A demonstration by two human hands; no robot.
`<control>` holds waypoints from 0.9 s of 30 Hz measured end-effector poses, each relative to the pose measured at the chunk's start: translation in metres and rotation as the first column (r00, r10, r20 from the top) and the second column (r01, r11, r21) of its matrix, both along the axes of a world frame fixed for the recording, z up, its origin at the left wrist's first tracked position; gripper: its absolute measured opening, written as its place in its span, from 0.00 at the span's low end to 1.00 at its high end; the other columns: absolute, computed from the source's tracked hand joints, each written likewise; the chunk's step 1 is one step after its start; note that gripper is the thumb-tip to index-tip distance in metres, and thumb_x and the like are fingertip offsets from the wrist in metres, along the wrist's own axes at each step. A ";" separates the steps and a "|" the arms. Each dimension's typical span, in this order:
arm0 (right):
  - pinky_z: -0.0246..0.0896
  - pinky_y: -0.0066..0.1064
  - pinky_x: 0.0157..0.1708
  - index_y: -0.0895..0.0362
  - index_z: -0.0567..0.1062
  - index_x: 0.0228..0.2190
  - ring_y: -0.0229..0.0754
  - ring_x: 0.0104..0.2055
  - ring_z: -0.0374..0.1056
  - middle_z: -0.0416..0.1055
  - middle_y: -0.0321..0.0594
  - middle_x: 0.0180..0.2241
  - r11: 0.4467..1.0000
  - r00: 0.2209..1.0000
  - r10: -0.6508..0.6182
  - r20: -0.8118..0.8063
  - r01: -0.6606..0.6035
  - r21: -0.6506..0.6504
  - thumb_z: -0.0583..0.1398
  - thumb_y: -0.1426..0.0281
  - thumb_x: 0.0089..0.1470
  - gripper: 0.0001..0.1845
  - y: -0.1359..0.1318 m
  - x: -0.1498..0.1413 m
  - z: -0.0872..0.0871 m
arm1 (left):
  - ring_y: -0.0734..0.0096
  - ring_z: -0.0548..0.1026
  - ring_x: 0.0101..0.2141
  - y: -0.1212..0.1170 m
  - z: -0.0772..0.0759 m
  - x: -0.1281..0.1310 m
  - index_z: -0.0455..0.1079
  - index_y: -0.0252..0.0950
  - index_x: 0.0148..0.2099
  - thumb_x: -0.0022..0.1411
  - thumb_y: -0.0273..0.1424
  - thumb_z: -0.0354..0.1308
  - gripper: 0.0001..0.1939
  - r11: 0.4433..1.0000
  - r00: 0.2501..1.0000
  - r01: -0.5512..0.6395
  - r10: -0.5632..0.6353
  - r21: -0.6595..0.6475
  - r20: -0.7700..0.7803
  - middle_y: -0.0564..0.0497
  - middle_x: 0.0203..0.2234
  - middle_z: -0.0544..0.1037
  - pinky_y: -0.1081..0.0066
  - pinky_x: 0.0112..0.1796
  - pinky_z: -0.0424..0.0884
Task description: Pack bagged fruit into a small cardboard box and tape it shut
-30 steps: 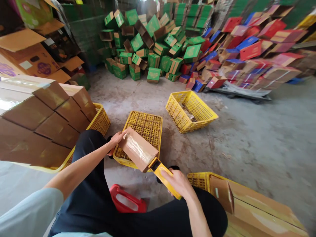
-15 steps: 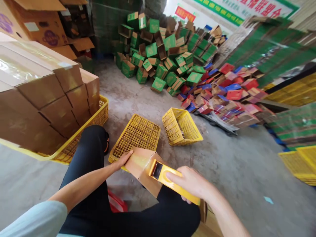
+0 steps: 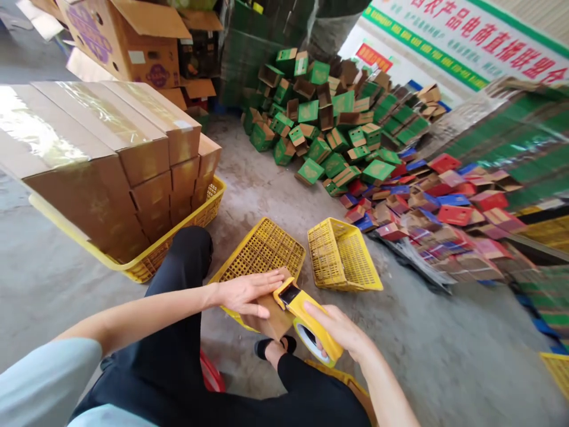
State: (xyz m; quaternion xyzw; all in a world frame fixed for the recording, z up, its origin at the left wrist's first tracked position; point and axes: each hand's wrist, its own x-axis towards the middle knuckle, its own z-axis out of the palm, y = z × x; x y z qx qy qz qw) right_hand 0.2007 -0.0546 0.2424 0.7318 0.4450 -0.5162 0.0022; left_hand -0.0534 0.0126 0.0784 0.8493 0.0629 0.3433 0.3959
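Observation:
A small brown cardboard box (image 3: 271,320) rests over my knees. My left hand (image 3: 246,292) lies flat on its top, fingers stretched out and pressing it. My right hand (image 3: 340,332) is wrapped round a yellow tape dispenser (image 3: 306,317), whose head touches the box's near top edge right by my left fingertips. A roll of clear tape shows under the dispenser.
A yellow crate (image 3: 146,261) at left holds stacked taped brown boxes (image 3: 102,148). An upturned yellow crate (image 3: 262,249) and a tilted yellow crate (image 3: 342,255) lie on the concrete floor ahead. Heaps of green boxes (image 3: 320,124) and red and blue boxes (image 3: 435,207) fill the back and right.
The box has turned on my lap and my left hand has shifted from its far end onto its top. The dispenser moved up to the box's edge. My view swung right and upward.

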 end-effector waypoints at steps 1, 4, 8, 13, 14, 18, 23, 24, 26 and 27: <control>0.61 0.27 0.17 0.56 0.72 0.26 0.39 0.16 0.66 0.71 0.38 0.15 1.000 1.000 -0.009 -0.012 0.009 0.002 0.56 0.40 0.57 0.32 -0.004 0.000 0.001 | 0.49 0.41 0.73 0.002 0.000 0.001 0.40 0.35 0.78 0.71 0.54 0.53 0.47 0.996 1.000 0.016 -0.014 0.085 -0.018 0.40 0.75 0.43 0.51 0.71 0.45; 0.61 0.28 0.18 0.57 0.73 0.27 0.39 0.16 0.66 0.72 0.38 0.16 0.999 0.996 -0.033 -0.087 0.032 -0.008 0.57 0.38 0.55 0.33 -0.018 0.001 0.000 | 0.49 0.45 0.73 0.009 -0.007 0.007 0.41 0.32 0.78 0.69 0.55 0.55 0.50 0.969 0.997 0.014 0.004 0.246 -0.073 0.36 0.74 0.49 0.53 0.70 0.48; 0.64 0.28 0.20 0.57 0.74 0.33 0.39 0.17 0.67 0.72 0.36 0.17 0.997 0.983 -0.080 -0.163 0.083 0.011 0.59 0.37 0.52 0.34 -0.037 0.005 -0.010 | 0.50 0.53 0.71 0.017 -0.023 0.013 0.53 0.31 0.74 0.68 0.59 0.53 0.46 0.932 0.990 0.004 0.047 0.363 -0.131 0.35 0.70 0.60 0.56 0.69 0.51; 0.66 0.28 0.22 0.58 0.74 0.33 0.40 0.20 0.70 0.74 0.37 0.18 0.993 0.979 -0.098 -0.181 0.109 0.049 0.58 0.36 0.54 0.35 -0.059 0.016 -0.022 | 0.55 0.58 0.70 0.017 -0.038 0.023 0.58 0.33 0.72 0.68 0.61 0.50 0.45 0.896 0.975 -0.001 0.099 0.444 -0.197 0.36 0.68 0.63 0.58 0.69 0.46; 0.66 0.28 0.22 0.58 0.74 0.33 0.40 0.20 0.70 0.74 0.37 0.18 0.993 0.978 -0.099 -0.183 0.110 0.050 0.58 0.36 0.54 0.35 -0.063 0.020 -0.023 | 0.56 0.58 0.70 0.016 -0.039 0.026 0.58 0.34 0.73 0.69 0.60 0.49 0.44 0.892 0.973 0.002 0.103 0.452 -0.208 0.37 0.69 0.62 0.58 0.69 0.46; 0.67 0.30 0.22 0.58 0.75 0.35 0.42 0.20 0.71 0.74 0.38 0.18 0.993 0.975 -0.105 -0.194 0.114 0.038 0.58 0.35 0.53 0.36 -0.081 0.036 -0.027 | 0.57 0.58 0.70 0.016 -0.040 0.032 0.57 0.33 0.73 0.69 0.60 0.49 0.44 0.881 0.969 0.012 0.108 0.474 -0.224 0.38 0.69 0.63 0.59 0.69 0.46; 0.65 0.28 0.21 0.59 0.75 0.35 0.41 0.20 0.70 0.74 0.37 0.19 0.982 0.961 -0.156 -0.226 0.177 0.073 0.59 0.35 0.52 0.37 -0.098 0.045 -0.037 | 0.54 0.58 0.70 0.019 -0.037 0.032 0.61 0.34 0.71 0.68 0.60 0.50 0.43 0.883 0.961 0.001 0.130 0.470 -0.246 0.37 0.67 0.65 0.57 0.68 0.51; 0.65 0.28 0.21 0.58 0.75 0.34 0.40 0.19 0.70 0.74 0.37 0.19 0.980 0.960 -0.160 -0.231 0.183 0.082 0.59 0.35 0.52 0.37 -0.099 0.046 -0.039 | 0.54 0.58 0.70 0.018 -0.035 0.032 0.61 0.33 0.71 0.68 0.60 0.51 0.43 0.879 0.963 -0.002 0.130 0.477 -0.236 0.36 0.67 0.65 0.56 0.68 0.50; 0.65 0.27 0.20 0.58 0.74 0.34 0.40 0.19 0.69 0.73 0.36 0.18 0.977 0.957 -0.163 -0.242 0.191 0.097 0.58 0.34 0.52 0.37 -0.101 0.047 -0.043 | 0.52 0.59 0.70 0.016 -0.025 0.031 0.61 0.32 0.70 0.68 0.60 0.51 0.43 0.868 0.969 0.005 0.118 0.497 -0.216 0.35 0.67 0.65 0.54 0.69 0.46; 0.65 0.27 0.20 0.58 0.73 0.34 0.40 0.18 0.69 0.72 0.36 0.17 0.976 0.955 -0.163 -0.247 0.193 0.103 0.58 0.34 0.52 0.37 -0.101 0.048 -0.044 | 0.52 0.59 0.69 0.015 -0.019 0.031 0.61 0.31 0.70 0.68 0.60 0.52 0.44 0.863 0.971 0.014 0.109 0.506 -0.212 0.35 0.67 0.65 0.52 0.70 0.43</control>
